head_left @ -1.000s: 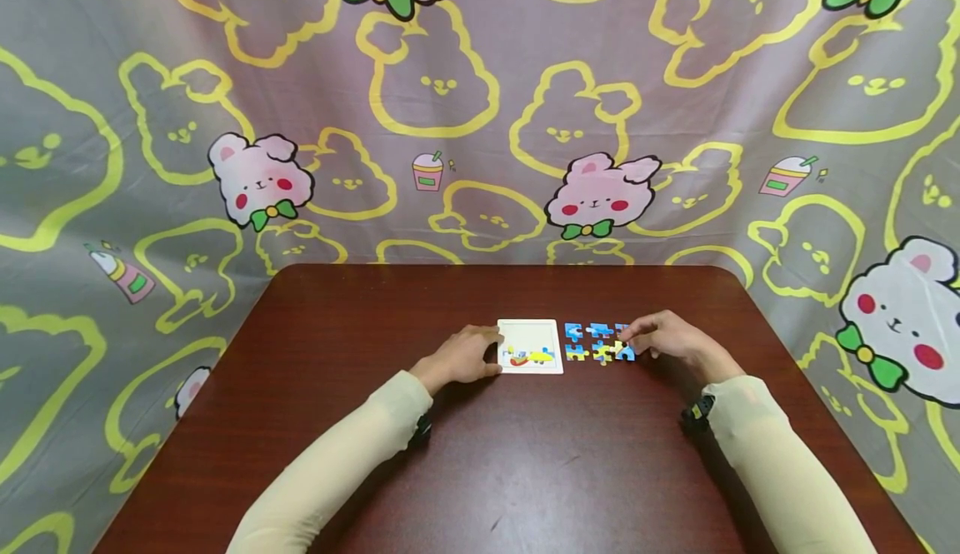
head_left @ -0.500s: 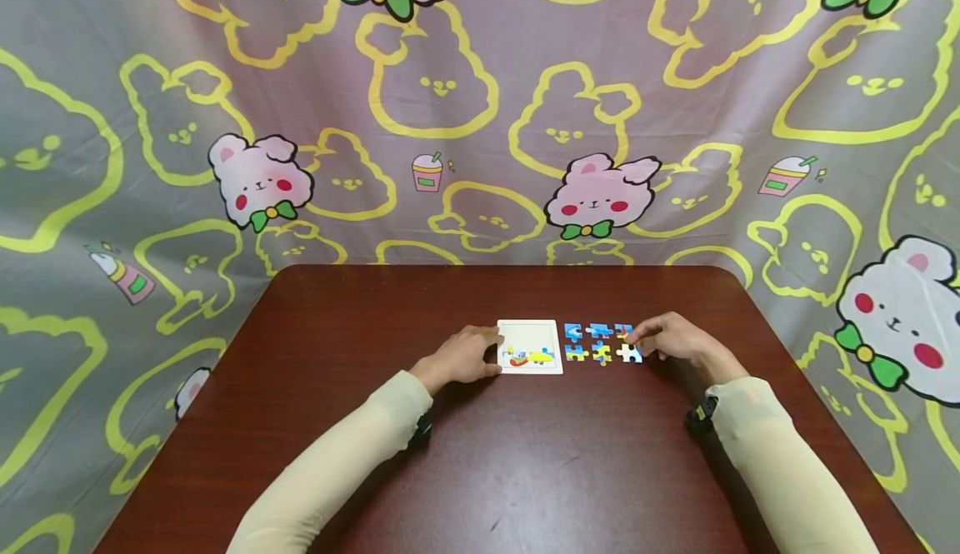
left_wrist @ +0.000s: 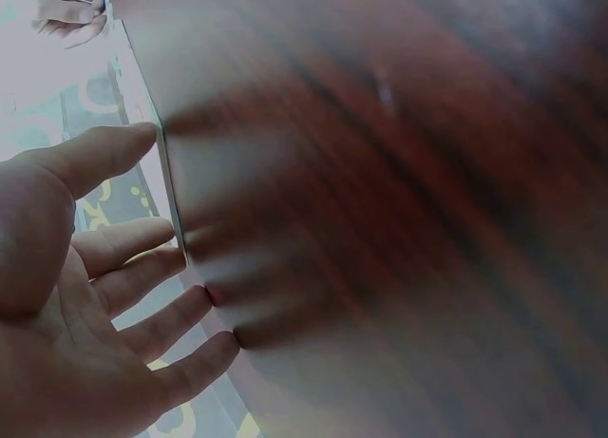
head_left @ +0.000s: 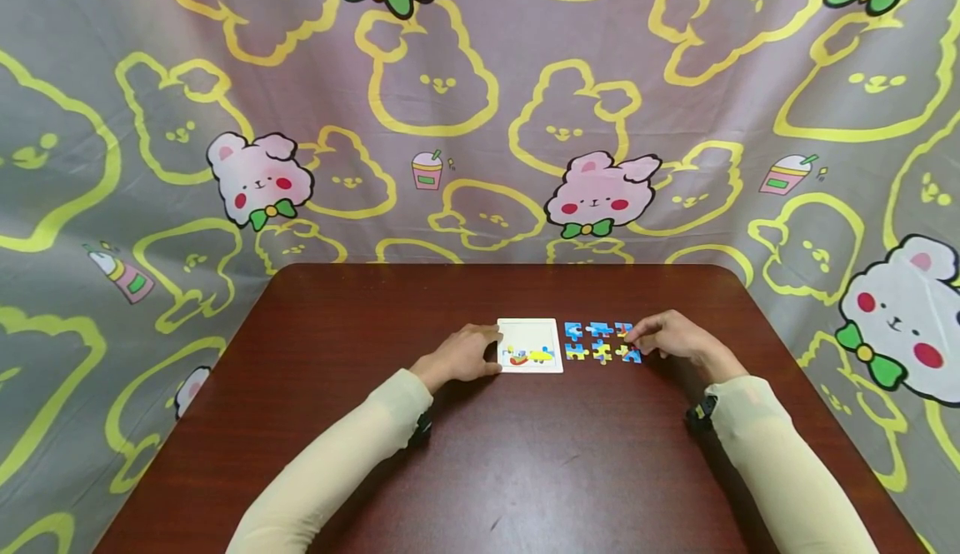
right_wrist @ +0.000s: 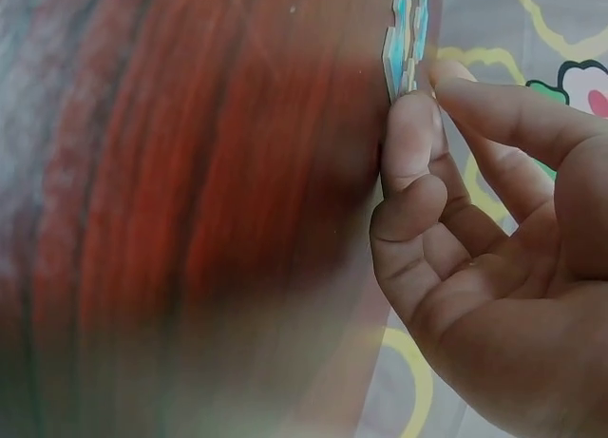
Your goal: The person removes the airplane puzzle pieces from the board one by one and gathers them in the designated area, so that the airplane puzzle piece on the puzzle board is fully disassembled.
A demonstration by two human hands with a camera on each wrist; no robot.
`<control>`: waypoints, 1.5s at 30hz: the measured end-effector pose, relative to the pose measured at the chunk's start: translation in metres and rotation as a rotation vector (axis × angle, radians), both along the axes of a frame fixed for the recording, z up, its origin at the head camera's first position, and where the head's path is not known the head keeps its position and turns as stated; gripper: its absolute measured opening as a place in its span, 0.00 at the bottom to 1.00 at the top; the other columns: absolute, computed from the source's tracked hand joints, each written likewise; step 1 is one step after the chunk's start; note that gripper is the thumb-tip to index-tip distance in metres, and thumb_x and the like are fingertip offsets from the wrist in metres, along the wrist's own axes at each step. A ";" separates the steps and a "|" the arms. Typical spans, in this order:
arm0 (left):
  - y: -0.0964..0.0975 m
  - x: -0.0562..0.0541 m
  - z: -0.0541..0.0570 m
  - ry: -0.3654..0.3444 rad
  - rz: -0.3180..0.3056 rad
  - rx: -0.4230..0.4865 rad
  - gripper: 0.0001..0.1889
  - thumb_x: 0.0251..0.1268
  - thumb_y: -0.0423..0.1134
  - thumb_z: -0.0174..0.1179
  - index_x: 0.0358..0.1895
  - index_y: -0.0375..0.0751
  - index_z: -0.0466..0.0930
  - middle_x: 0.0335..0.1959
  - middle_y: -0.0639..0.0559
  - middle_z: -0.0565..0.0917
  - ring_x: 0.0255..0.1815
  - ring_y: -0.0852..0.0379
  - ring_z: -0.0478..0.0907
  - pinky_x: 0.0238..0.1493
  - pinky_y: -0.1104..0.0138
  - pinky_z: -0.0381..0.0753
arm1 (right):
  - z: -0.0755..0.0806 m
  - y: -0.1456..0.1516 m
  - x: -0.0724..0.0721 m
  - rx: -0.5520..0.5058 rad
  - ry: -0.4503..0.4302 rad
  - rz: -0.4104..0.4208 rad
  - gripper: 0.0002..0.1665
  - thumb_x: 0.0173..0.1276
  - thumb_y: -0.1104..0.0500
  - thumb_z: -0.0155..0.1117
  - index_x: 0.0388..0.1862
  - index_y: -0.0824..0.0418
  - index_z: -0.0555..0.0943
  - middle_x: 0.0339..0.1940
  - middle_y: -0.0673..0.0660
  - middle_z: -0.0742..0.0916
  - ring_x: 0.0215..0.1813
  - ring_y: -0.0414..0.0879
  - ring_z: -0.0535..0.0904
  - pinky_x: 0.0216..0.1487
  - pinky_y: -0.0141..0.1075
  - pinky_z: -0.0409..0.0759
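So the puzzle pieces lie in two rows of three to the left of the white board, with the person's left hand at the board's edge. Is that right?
Not quite: the puzzle pieces lie to the right of the white board, as the head view shows. They are in two rows of three, and the left hand is at the board's edge.

No lettering, number or brand can be read on the puzzle pieces [head_left: 598, 331], the white board [head_left: 527, 335], the patterned cloth [head_left: 480, 152] or the counter [head_left: 540, 454]
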State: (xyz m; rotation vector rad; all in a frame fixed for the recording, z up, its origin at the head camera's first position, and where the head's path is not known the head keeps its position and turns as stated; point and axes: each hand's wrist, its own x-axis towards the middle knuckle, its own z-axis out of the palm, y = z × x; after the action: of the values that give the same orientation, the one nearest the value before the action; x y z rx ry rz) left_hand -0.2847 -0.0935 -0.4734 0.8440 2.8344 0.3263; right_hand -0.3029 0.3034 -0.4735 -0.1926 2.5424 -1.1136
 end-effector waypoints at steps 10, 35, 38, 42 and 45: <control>0.001 0.001 0.001 0.000 0.007 -0.003 0.32 0.65 0.50 0.66 0.70 0.42 0.73 0.74 0.45 0.70 0.73 0.41 0.68 0.71 0.49 0.71 | 0.005 -0.013 0.002 -0.051 -0.007 0.014 0.14 0.69 0.59 0.65 0.51 0.64 0.85 0.42 0.59 0.90 0.39 0.47 0.83 0.32 0.37 0.77; 0.000 -0.001 -0.001 0.002 0.002 0.005 0.33 0.65 0.51 0.66 0.70 0.40 0.72 0.74 0.44 0.70 0.73 0.40 0.67 0.69 0.47 0.73 | 0.009 -0.060 -0.004 -0.134 -0.008 0.067 0.16 0.72 0.59 0.62 0.55 0.65 0.83 0.40 0.64 0.88 0.34 0.50 0.79 0.28 0.36 0.76; 0.000 -0.001 -0.001 -0.001 0.005 0.002 0.33 0.65 0.51 0.66 0.70 0.40 0.72 0.74 0.44 0.70 0.73 0.40 0.67 0.68 0.46 0.73 | 0.009 -0.067 -0.004 -0.125 -0.003 0.073 0.16 0.72 0.58 0.63 0.55 0.64 0.83 0.41 0.63 0.89 0.34 0.50 0.79 0.27 0.36 0.75; 0.000 -0.001 -0.001 -0.015 0.013 0.002 0.33 0.65 0.51 0.65 0.70 0.41 0.72 0.75 0.44 0.68 0.74 0.40 0.66 0.68 0.43 0.72 | 0.008 -0.075 -0.007 -0.095 0.017 0.090 0.16 0.72 0.56 0.64 0.54 0.62 0.84 0.41 0.60 0.90 0.38 0.50 0.82 0.30 0.38 0.78; 0.000 -0.001 -0.001 -0.016 0.012 0.003 0.33 0.65 0.51 0.65 0.70 0.41 0.72 0.75 0.44 0.68 0.74 0.40 0.66 0.68 0.43 0.72 | 0.007 -0.081 -0.008 -0.087 0.034 0.104 0.15 0.71 0.57 0.64 0.53 0.61 0.84 0.41 0.60 0.89 0.39 0.49 0.84 0.32 0.39 0.79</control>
State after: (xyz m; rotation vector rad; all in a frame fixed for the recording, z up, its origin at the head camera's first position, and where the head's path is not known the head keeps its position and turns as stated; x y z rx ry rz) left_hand -0.2858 -0.0931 -0.4740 0.8215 2.8259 0.3372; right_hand -0.3107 0.2223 -0.4661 -0.3641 2.4837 -1.1907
